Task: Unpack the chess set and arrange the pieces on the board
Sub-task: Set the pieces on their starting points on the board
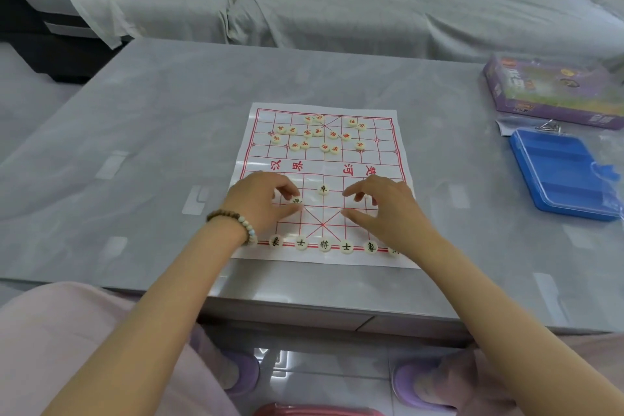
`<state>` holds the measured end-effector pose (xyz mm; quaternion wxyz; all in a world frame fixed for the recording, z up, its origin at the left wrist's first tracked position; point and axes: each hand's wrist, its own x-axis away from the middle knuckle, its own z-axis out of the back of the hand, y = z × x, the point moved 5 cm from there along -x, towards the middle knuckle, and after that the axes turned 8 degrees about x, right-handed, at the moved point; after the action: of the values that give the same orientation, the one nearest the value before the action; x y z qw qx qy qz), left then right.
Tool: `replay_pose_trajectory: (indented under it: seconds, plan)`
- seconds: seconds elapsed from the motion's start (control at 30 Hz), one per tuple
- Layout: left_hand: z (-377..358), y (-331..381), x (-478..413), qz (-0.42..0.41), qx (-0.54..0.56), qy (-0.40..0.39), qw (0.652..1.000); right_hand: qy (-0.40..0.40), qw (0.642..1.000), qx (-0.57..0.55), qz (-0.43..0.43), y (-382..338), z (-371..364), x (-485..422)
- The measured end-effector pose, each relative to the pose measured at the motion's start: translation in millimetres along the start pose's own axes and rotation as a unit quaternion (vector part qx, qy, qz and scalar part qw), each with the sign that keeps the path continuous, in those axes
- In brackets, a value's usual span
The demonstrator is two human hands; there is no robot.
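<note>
Grey table is carrying one board near its front edge, with sixteen red pieces lying scattered over the board's far half and six black pieces lining its near edge. Left hand is pinching another black piece. Right hand is hovering with its fingers curled, and I cannot tell whether it is gripping anything.

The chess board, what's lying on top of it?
Red-lettered pieces scattered on the board's far half, black-lettered pieces lined along the near edge, one lone piece mid-board. The left hand pinches another piece; whatever lies under the right hand is hidden.
</note>
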<state>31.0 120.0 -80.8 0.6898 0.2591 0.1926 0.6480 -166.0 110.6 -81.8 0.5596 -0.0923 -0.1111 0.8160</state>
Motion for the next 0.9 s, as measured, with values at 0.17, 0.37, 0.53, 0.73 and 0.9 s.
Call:
replay_pose_trajectory:
  seconds: [0.17, 0.37, 0.53, 0.73, 0.9]
  plan:
    - [29.8, -46.8, 11.4, 0.038, -0.008, 0.022, 0.999, -0.041, 0.999, -0.007, 0.033, -21.6, -16.5, -4.1]
    - [26.6, -55.6, 15.8, 0.015, -0.018, 0.031, 0.999, -0.027, 0.998, -0.015, 0.048, -28.7, -19.0, -5.7]
    - [25.2, -53.4, 14.7, 0.006, -0.016, 0.037, 0.999, -0.067, 0.994, -0.057, 0.061, -37.8, -19.4, 1.0]
    - [25.5, -51.9, 16.6, 0.008, -0.012, 0.043, 0.999, -0.153, 0.978, -0.042, 0.135, -50.7, -31.9, 17.0]
    - [26.2, -45.3, 17.7, 0.014, -0.022, 0.041, 0.999, -0.178, 0.974, -0.048, 0.134, -49.0, -37.6, 20.0]
